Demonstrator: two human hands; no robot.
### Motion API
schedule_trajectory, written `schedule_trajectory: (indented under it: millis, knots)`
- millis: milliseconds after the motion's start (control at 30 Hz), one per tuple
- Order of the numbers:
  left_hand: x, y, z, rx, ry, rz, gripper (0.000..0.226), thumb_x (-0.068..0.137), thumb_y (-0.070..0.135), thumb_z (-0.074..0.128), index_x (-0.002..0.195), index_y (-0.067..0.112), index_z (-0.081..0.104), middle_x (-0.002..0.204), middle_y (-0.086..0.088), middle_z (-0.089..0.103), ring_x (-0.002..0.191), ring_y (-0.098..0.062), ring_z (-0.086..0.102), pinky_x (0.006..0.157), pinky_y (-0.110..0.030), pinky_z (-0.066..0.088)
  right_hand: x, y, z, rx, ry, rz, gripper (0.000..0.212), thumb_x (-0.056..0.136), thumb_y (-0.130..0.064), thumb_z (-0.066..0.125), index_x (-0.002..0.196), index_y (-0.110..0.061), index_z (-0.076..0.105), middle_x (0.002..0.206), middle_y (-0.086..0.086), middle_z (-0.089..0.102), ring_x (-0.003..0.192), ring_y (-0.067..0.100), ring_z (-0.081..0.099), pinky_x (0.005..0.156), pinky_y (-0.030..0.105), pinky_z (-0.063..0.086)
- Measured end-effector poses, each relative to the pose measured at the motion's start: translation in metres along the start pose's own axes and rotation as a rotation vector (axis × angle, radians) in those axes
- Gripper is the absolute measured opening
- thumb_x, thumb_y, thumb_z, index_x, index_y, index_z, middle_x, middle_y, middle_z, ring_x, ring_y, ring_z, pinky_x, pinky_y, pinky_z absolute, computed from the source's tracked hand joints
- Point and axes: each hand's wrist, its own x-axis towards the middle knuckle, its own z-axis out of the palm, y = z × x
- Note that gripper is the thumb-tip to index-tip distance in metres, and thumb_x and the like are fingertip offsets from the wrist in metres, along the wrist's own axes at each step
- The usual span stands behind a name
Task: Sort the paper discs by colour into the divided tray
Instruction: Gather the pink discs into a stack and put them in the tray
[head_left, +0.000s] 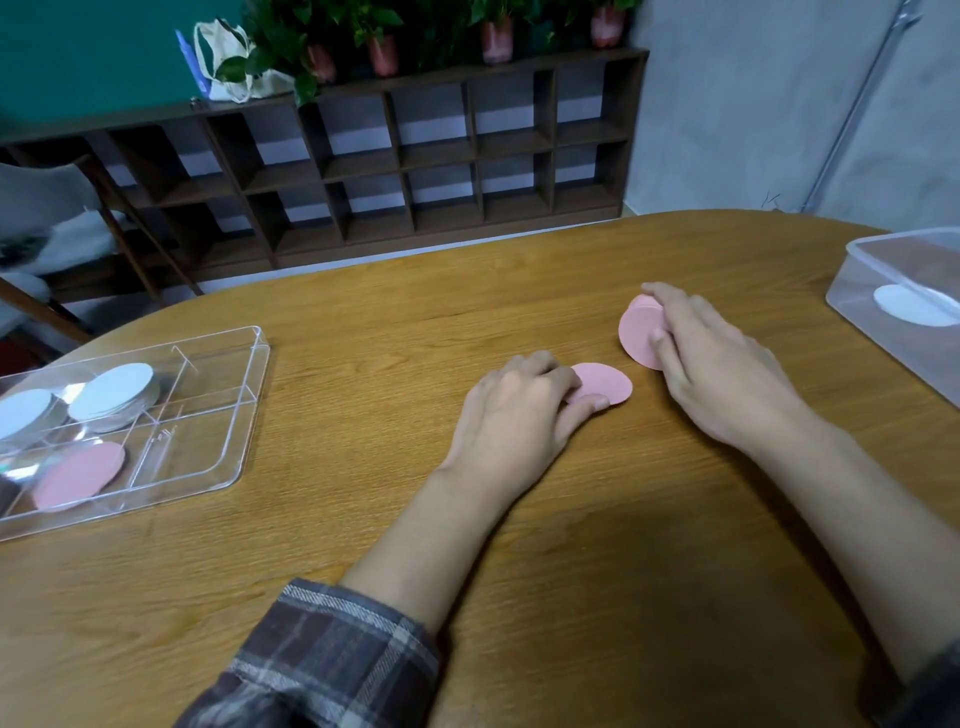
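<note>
— What sort of surface is it?

— A rounded wooden worktop (363, 519) with a plain grain. Behind it a dark, low shelf unit (415, 156) of open cubbyholes runs along the wall, with potted plants (384, 52) and a pale cloth bag (234, 62) on top. The wall is green (78, 52) on the left and grey (753, 104) on the right. A chair (52, 208) stands at the far left.

— And the hands?

— The left hand (519, 410) has its grip clamped on a single pink disc (605, 383) that lies flat on the worktop, with the thumb on its near edge and curled fingers on top. The right hand (722, 364) has its grip closed round a pink stack (640, 335), held tilted on edge just beyond that disc. A plaid sleeve (322, 660) is pushed up the left forearm.

— Where is the tray?

— The clear divided tray (244, 415) sits well apart, at the left edge. Two white piles (111, 397) lie in its far compartments and a pink pile (78, 475) in a near one.

— Anything on the right?

— A clear tub (883, 254) with a white disc (909, 306) inside.
</note>
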Motion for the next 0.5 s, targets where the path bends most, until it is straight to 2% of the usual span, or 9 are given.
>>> schedule_trajectory:
  millis: [100,167,267,367,500]
  knots:
    - [0.0024,-0.0011,0.0004,0.05,0.038,0.021,0.05,0.105,0.056,0.039,0.104,0.02,0.073,0.099,0.001,0.067,0.098,-0.024,0.064,0.074,-0.036,0.046,-0.0003,-0.0001,-0.0004,0.015,0.01,0.003,0.047,0.109,-0.034,0.033,0.155,-0.034,0.024,0.146,0.004,0.048,0.12,0.034,0.057,0.094,0.049,0.045]
    - [0.0032,-0.0024,-0.0012,0.019,0.089,0.048,0.051,0.107,0.051,0.032,0.101,0.015,0.068,0.093,-0.003,0.068,0.09,-0.028,0.064,0.071,-0.041,0.049,-0.0009,-0.0014,0.001,0.056,0.023,-0.012,0.046,0.109,-0.033,0.034,0.154,-0.033,0.028,0.147,0.003,0.049,0.127,0.033,0.054,0.099,0.05,0.044]
    - [0.0031,-0.0037,-0.0021,-0.082,0.162,0.051,0.031,0.111,0.034,0.04,0.107,0.01,0.06,0.096,-0.006,0.067,0.085,-0.032,0.063,0.069,-0.046,0.051,-0.0004,-0.0038,0.0028,0.14,0.05,-0.048,0.045,0.109,-0.031,0.036,0.154,-0.033,0.032,0.147,0.002,0.051,0.132,0.03,0.05,0.106,0.049,0.043]
    - [0.0029,-0.0046,-0.0019,-0.128,0.256,0.041,0.022,0.11,0.026,0.045,0.109,0.009,0.06,0.098,-0.005,0.067,0.083,-0.029,0.064,0.071,-0.042,0.052,-0.0005,-0.0053,0.0032,0.206,0.074,-0.088,0.046,0.109,-0.029,0.039,0.154,-0.034,0.036,0.147,0.002,0.053,0.134,0.027,0.049,0.111,0.046,0.04]
    - [0.005,-0.0044,0.001,-0.328,0.343,-0.03,0.01,0.104,0.017,0.058,0.106,0.011,0.065,0.092,-0.001,0.071,0.079,-0.017,0.064,0.074,-0.028,0.05,-0.0017,-0.0095,0.0031,0.328,0.066,-0.098,0.047,0.109,-0.022,0.043,0.154,-0.035,0.04,0.147,-0.002,0.052,0.134,0.018,0.046,0.105,0.027,0.031]
